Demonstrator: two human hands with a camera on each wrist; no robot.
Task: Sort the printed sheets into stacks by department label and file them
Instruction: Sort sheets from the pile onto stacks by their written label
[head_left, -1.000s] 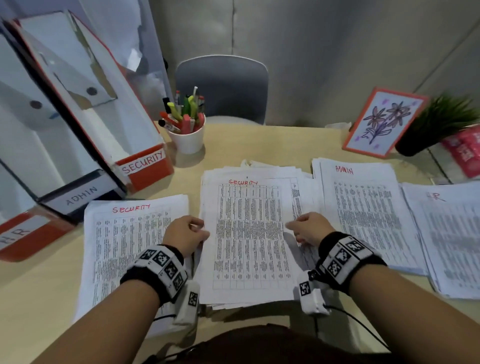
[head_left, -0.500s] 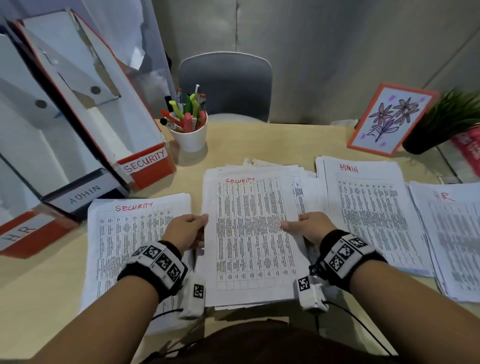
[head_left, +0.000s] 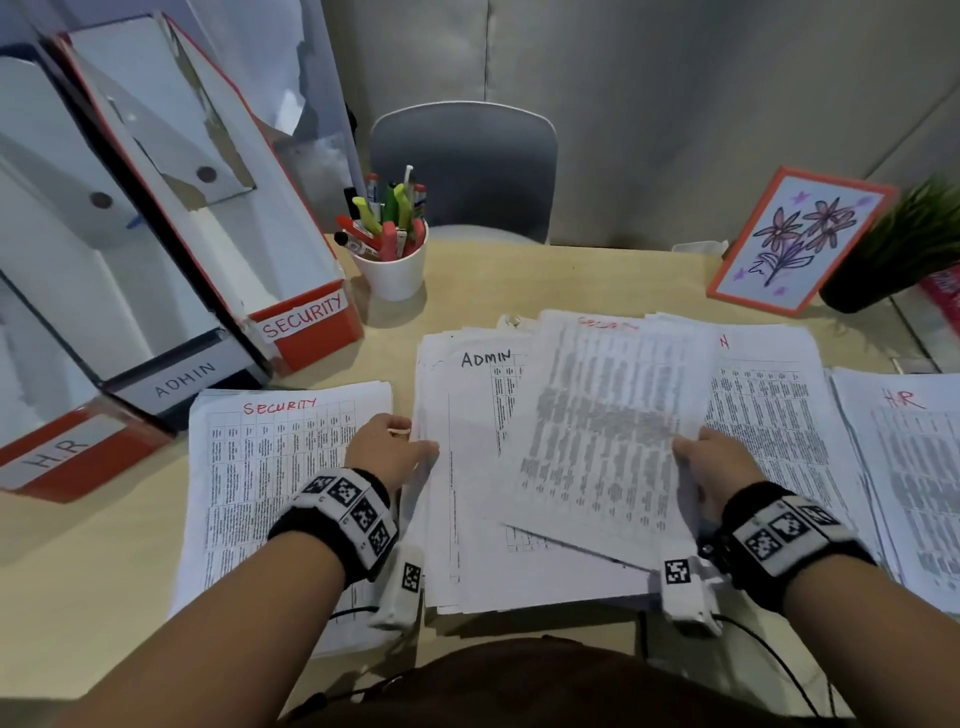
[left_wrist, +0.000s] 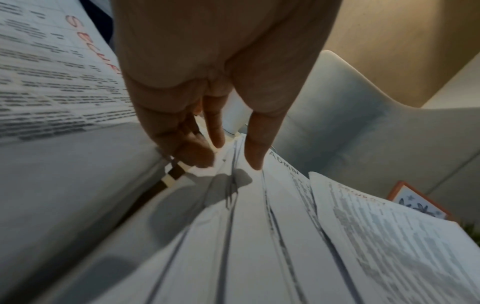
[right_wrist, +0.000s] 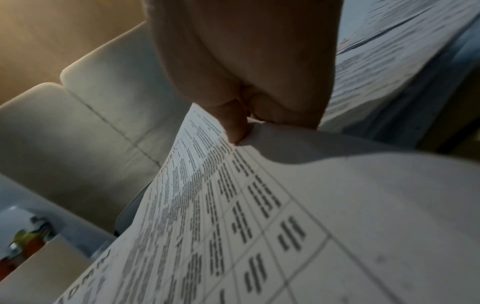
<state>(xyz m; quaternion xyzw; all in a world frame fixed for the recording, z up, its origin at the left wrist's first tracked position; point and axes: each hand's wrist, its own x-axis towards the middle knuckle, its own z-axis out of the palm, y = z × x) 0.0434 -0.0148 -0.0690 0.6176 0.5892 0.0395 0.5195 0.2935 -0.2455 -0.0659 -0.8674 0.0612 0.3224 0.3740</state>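
My right hand (head_left: 709, 460) pinches the right edge of a printed sheet (head_left: 608, 426) with a red SECURITY label. The sheet is lifted, tilted and blurred above the middle pile (head_left: 467, 499), whose top page now reads ADMIN. In the right wrist view my thumb (right_wrist: 237, 129) presses on that sheet (right_wrist: 298, 216). My left hand (head_left: 397, 449) rests on the pile's left edge, and its fingertips (left_wrist: 255, 162) touch the paper. A SECURITY stack (head_left: 270, 467) lies at the left, an ADMIN stack (head_left: 769, 415) and an HR stack (head_left: 909, 467) at the right.
Three file boxes lean at the left, labelled SECURITY (head_left: 306, 325), ADMIN (head_left: 182, 379) and HR (head_left: 52, 457). A white cup of pens (head_left: 392, 265) stands behind the pile. A framed flower drawing (head_left: 795, 239) and a potted plant (head_left: 898, 249) stand at the back right, a grey chair (head_left: 462, 166) beyond the desk.
My right hand has lifted the top SECURITY sheet off the middle pile and swung it rightwards, uncovering an ADMIN page. The left hand stays at the pile's left edge.
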